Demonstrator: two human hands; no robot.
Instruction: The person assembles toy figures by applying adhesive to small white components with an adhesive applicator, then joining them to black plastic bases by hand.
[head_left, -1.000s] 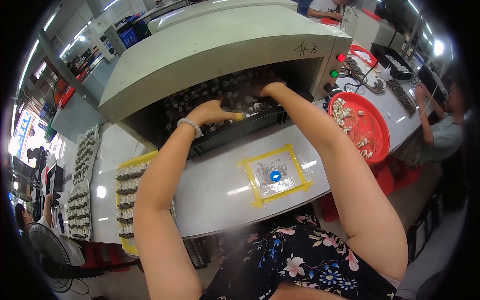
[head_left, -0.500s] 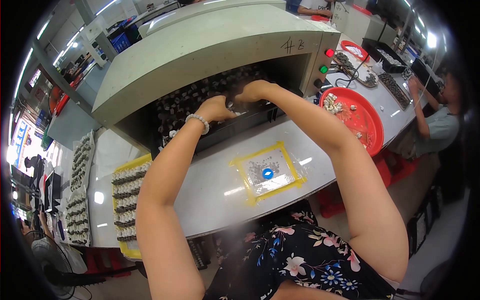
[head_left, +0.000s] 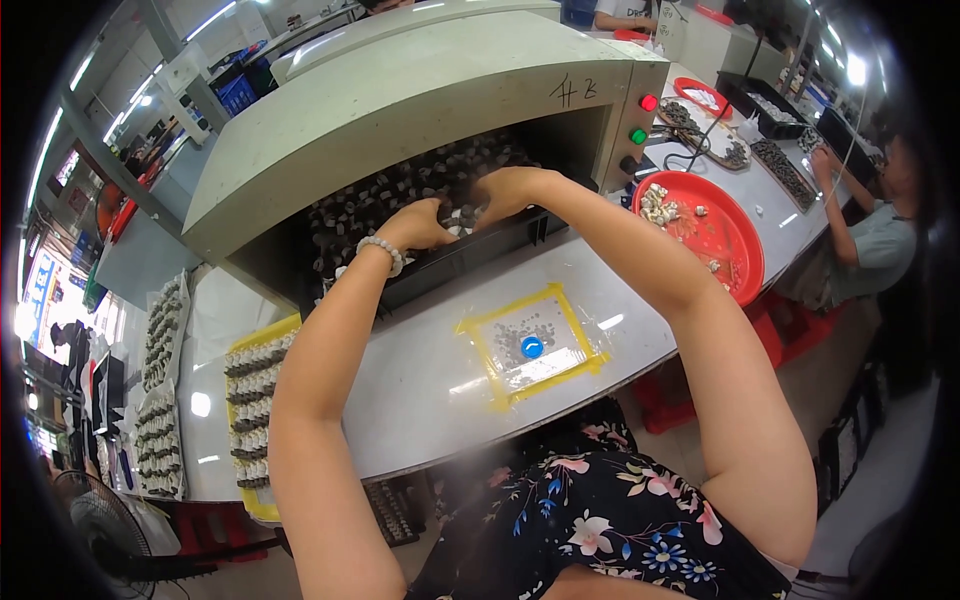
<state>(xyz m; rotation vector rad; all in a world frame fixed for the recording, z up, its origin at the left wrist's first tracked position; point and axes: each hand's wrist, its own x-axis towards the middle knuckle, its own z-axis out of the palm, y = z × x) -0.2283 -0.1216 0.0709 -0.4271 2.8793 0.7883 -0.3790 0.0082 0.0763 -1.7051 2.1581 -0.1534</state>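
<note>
Both my hands reach into a black crate [head_left: 440, 272] full of small dark and whitish cylindrical parts [head_left: 400, 180], inside the front opening of a large pale-green metal machine [head_left: 420, 110]. My left hand [head_left: 417, 225], with a beaded bracelet at its wrist, is at the crate's front edge. Its thumb stands apart from the fingers, and a few whitish pieces [head_left: 458, 222] lie beside them. Opposite it, my right hand [head_left: 505, 193] points down among the parts; shadow and blur hide its fingertips, so I cannot tell if it grips any.
On the white table, yellow tape [head_left: 492, 363] frames a clear sheet with a blue round piece [head_left: 532, 347]. A red tray [head_left: 715, 245] of whitish parts stands right. Left is a yellow tray [head_left: 262, 510] of parts in rows. Someone in a light shirt [head_left: 885, 245] works at far right.
My left hand has drawn slightly back to the left, its thumb and fingers parting more. The right hand has shifted a little, and more whitish pieces show between the hands.
</note>
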